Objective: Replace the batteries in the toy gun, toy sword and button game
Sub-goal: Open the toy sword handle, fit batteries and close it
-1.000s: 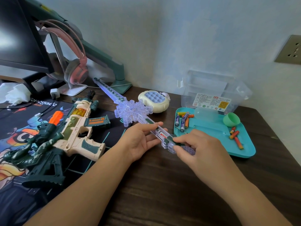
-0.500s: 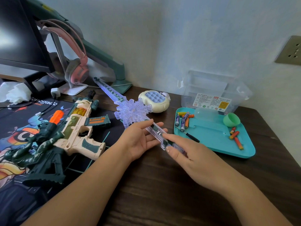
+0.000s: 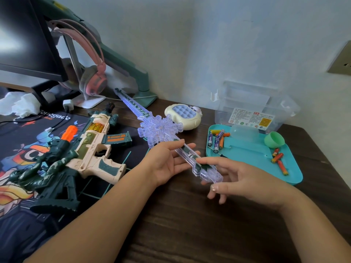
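1. Locate the desk (image 3: 190,224). All three toys lie on it or just above it.
2. Locate the toy gun (image 3: 91,149). It lies on its side on the printed mat (image 3: 28,141), untouched.
3. Locate the toy sword (image 3: 159,128). Its blade points to the back left and its handle lies across your hands, just left of the teal tray (image 3: 247,160). Guard and blade show a violet-blue glow. Take this as a likely sign of good batteries, not as proof.
4. Locate the button game (image 3: 183,116). It sits behind the guard, untouched.
5. Check your left hand (image 3: 167,162). It remains as before: palm up, fingers straight, supporting the handle.
6. Check your right hand (image 3: 245,179). This is the change: a second ago its fingers curled over the handle's end. They are now spread and straight, and only the forefinger lies along the handle.
7. Read the release as the sword step closing. The gun and the game probably remain.
8. Note the batteries (image 3: 216,139) in the tray's back left corner.
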### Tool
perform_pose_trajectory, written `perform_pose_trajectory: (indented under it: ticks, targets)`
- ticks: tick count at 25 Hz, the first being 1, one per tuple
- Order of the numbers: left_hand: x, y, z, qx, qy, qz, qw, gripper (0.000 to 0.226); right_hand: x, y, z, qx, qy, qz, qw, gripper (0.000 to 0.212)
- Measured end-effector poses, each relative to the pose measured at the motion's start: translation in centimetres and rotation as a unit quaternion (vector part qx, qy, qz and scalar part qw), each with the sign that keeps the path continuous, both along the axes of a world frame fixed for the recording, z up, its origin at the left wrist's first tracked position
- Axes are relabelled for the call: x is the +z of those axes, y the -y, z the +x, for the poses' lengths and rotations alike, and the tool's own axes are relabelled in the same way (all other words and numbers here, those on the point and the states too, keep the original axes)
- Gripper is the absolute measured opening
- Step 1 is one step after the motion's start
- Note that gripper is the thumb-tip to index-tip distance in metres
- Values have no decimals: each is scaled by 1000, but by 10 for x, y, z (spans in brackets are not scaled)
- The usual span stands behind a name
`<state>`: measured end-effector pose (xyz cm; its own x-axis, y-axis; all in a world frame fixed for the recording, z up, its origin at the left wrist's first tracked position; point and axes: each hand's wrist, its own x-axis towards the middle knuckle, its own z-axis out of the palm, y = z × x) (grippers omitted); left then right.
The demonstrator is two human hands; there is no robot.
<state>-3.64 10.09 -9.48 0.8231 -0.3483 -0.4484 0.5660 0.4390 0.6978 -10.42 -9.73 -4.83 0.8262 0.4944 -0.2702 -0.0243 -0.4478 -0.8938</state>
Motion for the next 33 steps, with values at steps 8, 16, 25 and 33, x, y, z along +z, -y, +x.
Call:
perform_pose_trajectory:
  ticks: [8, 16, 25, 33]
  targets:
    - [-1, 0, 1, 7, -1, 11, 1000, 28, -22, -7, 15, -48, -32, 101, 993, 47]
    - [1, 6, -3, 14, 18, 28, 999, 22, -24, -10, 10, -107, -14, 116, 987, 46]
    - [1, 14, -8, 43, 70, 48, 995, 47, -28, -23, -1, -212, 94, 106, 967, 32]
    - [-4, 17, -7, 90, 105, 58, 989, 56, -25, -28, -2, -222, 105, 138, 959, 38]
